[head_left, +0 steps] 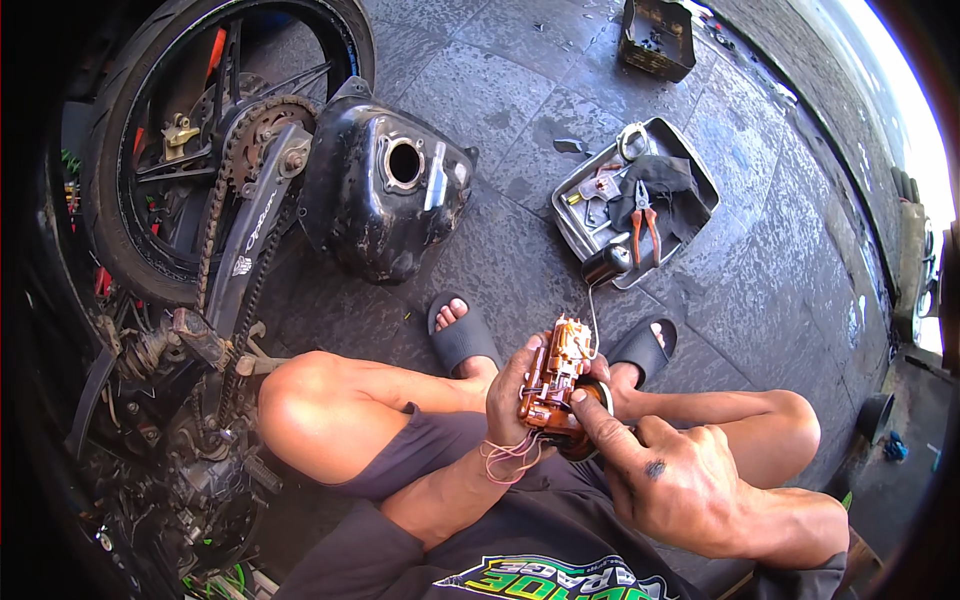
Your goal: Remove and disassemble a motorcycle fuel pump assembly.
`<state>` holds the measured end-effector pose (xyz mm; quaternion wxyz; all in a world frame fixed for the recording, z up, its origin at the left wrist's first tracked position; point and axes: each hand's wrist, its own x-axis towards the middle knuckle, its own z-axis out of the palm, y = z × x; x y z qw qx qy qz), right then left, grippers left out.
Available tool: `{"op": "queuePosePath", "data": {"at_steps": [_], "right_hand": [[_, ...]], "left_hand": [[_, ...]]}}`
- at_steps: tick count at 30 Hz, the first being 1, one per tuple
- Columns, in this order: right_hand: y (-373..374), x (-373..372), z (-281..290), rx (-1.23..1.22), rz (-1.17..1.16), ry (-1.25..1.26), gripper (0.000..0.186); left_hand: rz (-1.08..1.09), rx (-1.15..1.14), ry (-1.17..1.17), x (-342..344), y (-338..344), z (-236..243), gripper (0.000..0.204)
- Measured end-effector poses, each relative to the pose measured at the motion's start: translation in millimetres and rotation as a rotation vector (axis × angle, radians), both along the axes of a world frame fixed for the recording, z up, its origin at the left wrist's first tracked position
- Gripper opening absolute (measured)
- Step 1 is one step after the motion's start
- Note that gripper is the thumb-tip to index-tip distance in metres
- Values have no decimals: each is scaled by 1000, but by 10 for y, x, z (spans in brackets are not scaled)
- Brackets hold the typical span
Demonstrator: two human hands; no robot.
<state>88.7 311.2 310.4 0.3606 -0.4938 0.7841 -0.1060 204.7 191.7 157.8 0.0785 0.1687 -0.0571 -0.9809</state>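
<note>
Between the person's bent knees, just below the middle of the view, a brown-orange plastic pump assembly [553, 390] is held upright in both hands. Left hand [512, 395] wraps it from the 9 o'clock side, fingers curled around its body, with thin pink wires [508, 455] looping out under the wrist. Right hand [668, 478] comes in from 4 o'clock; its forefinger lies pressed against the lower side of the assembly, while the remaining fingers seem folded underneath, though the grip there is mostly hidden. A thin pale wire [594, 318] rises from the top of the assembly toward 12 o'clock.

At 1 o'clock from the hands a shallow metal tray [703, 165] lies on the tiled floor [500, 90], carrying orange-handled pliers [645, 228], a dark rag [668, 180] and small parts. A dark cylinder [606, 265] rests at the tray's near corner. Farther out at 12 o'clock stands a small dark box [657, 38].

At 11 o'clock a black fuel tank [385, 205] sits on the floor with its round filler opening facing up. Touching its left side is a motorcycle rear wheel [200, 140] with chain and sprocket [262, 135]. Two black sandals [462, 340] show under the feet, just beyond the hands.
</note>
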Motion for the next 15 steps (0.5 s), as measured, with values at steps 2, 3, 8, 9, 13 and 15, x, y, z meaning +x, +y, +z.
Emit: {"op": "queuePosePath", "data": {"at_steps": [2, 3, 8, 9, 13, 15], "right_hand": [[-2, 38, 8, 15, 19, 51, 67], [0, 52, 10, 29, 38, 101, 67], [35, -59, -69, -57, 26, 21, 65], [39, -89, -86, -118, 4, -46, 64], [-32, -142, -37, -68, 1, -117, 63], [-31, -129, -97, -139, 11, -83, 64]], "left_hand": [[5, -55, -24, 28, 34, -67, 55], [10, -110, -49, 36, 50, -89, 55], [37, -158, -66, 45, 50, -91, 52], [21, -123, -72, 53, 41, -114, 52], [-41, -629, -387, 82, 95, -165, 50], [41, -508, -181, 69, 67, -198, 50]]}}
